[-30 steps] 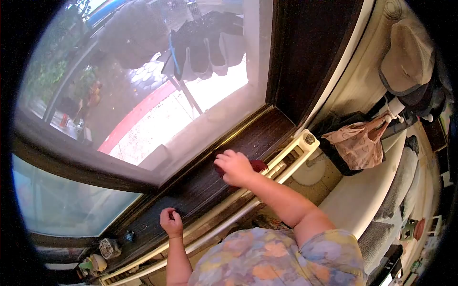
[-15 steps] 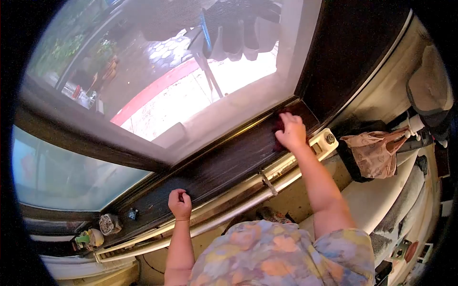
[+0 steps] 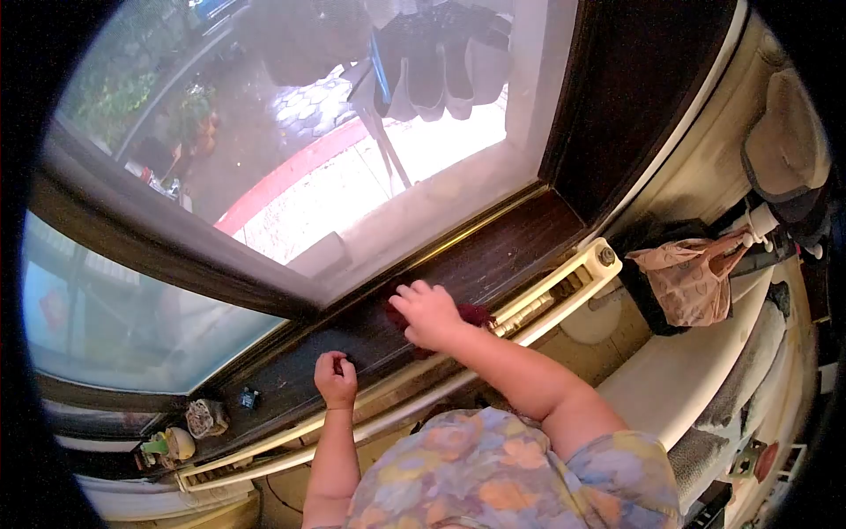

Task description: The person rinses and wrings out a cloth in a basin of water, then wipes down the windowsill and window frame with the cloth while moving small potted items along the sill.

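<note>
My right hand (image 3: 429,316) presses a dark red cloth (image 3: 477,316) down on the dark wooden windowsill (image 3: 520,231). Part of the cloth shows beside the wrist and more of it under the fingers. Farther left, my left hand (image 3: 336,381) is closed in a loose fist at the front part of the sill. Something small and dark may be between its fingers, but I cannot make it out. Along the sill's front edge runs a cream radiator (image 3: 564,291), just below both hands.
At the sill's left end are a small dark blue object (image 3: 249,398), a rough greyish lump (image 3: 206,418) and a rounded yellowish item (image 3: 180,443) with green on it. A pink plastic bag (image 3: 687,280) hangs at right above a pale sofa (image 3: 656,375). The window (image 3: 423,189) rises behind the sill.
My right hand has slid left along the sill with the dark red cloth, from the right corner to near the middle. My left hand has stayed almost in place.
</note>
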A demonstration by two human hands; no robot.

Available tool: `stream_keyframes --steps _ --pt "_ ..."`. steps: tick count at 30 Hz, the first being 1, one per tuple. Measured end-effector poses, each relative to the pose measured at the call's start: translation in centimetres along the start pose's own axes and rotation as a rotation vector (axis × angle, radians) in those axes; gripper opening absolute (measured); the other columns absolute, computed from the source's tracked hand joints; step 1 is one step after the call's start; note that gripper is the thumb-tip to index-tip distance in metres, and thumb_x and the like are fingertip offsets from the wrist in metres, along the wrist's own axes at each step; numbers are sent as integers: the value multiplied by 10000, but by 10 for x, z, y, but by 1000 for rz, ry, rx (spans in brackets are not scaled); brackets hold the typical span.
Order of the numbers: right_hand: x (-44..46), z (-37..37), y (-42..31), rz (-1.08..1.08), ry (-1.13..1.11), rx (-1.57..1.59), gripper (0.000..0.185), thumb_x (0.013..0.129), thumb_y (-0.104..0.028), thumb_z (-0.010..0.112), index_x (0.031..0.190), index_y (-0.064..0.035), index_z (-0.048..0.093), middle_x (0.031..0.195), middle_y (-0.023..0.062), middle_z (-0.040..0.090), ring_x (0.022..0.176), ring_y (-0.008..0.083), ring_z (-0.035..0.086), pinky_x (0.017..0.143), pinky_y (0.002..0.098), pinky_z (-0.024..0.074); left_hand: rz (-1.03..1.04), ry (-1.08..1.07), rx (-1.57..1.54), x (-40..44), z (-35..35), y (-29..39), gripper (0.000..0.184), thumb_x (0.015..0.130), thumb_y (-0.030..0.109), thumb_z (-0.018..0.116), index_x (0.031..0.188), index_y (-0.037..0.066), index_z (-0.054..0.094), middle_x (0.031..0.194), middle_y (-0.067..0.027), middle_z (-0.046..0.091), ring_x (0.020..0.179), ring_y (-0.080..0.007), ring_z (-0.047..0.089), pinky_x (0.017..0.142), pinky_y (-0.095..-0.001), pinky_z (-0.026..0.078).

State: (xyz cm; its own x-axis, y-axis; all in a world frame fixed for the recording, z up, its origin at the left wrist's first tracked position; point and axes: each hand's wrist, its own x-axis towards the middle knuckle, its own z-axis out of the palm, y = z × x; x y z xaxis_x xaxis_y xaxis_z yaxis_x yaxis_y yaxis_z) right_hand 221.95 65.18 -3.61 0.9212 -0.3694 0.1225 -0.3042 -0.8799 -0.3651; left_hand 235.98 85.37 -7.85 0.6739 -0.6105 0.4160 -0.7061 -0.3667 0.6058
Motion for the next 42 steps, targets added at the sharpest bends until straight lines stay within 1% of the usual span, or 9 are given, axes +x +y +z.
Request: stream_keyframes --steps 3,8,14,19,25,26,31,35,42 --pt "0 -21 26 61 -100 -60 493 678 -196 671 1148 -145 532 1176 13 512 1074 216 458 784 390 448 66 41 -24 0 -1 2 50 719 19 536 761 37 557 657 -86 491 542 -199 482 516 -292 406" --pt "-20 -61 112 233 63 -96 446 651 -111 686 1086 -177 612 1133 -3 586 1043 229 518 822 413 462 33 36 -19 -3 -1 -1 53 723 16 541 766 40 561 666 -85 499 547 -199 489 524 -291 415" --pt "-47 -91 206 694 227 -133 452 664 -125 575 1113 -179 593 1070 84 604 1027 286 525 864 395 461 -12 44 -51 -4 2 -5 58 715 19 548 763 47 568 654 -78 501 535 -189 487 512 -283 411" --pt "-39 -85 207 873 168 -236 519 732 -157 560 1248 -165 503 1249 21 519 1165 276 425 902 470 400 23 47 -49 -1 0 2 57 712 19 547 757 46 569 644 -76 501 511 -180 476 493 -275 401" --pt "-31 -47 79 379 132 -131 426 634 -121 633 1057 -144 582 1041 24 563 986 226 498 777 400 429 82 52 -10 1 1 5 55 710 16 541 752 45 562 649 -80 499 519 -190 474 500 -291 404" --pt "-29 -37 61 329 140 -68 377 614 -103 628 987 -141 594 966 41 577 942 268 527 738 410 435 83 58 -18 1 2 4 53 711 16 539 750 45 559 654 -80 499 522 -194 475 503 -294 405" --pt "-28 -2 4 -25 183 -56 384 591 -108 650 967 -140 586 1010 -9 552 960 226 493 699 389 412 105 53 -6 1 3 0 42 714 26 531 751 35 549 674 -83 498 530 -195 479 513 -290 408" --pt "-38 -27 56 155 140 -33 417 607 -112 646 1016 -183 604 1055 -17 573 972 229 511 745 385 437 71 27 22 0 1 -4 44 715 26 527 753 27 550 678 -92 497 531 -199 476 520 -298 411" --pt "-80 -80 202 673 410 -308 485 668 -101 596 1143 -198 575 1227 -17 531 1096 241 470 852 425 417 31 6 34 0 0 -2 39 718 29 523 749 26 547 674 -96 498 533 -205 476 522 -300 412"
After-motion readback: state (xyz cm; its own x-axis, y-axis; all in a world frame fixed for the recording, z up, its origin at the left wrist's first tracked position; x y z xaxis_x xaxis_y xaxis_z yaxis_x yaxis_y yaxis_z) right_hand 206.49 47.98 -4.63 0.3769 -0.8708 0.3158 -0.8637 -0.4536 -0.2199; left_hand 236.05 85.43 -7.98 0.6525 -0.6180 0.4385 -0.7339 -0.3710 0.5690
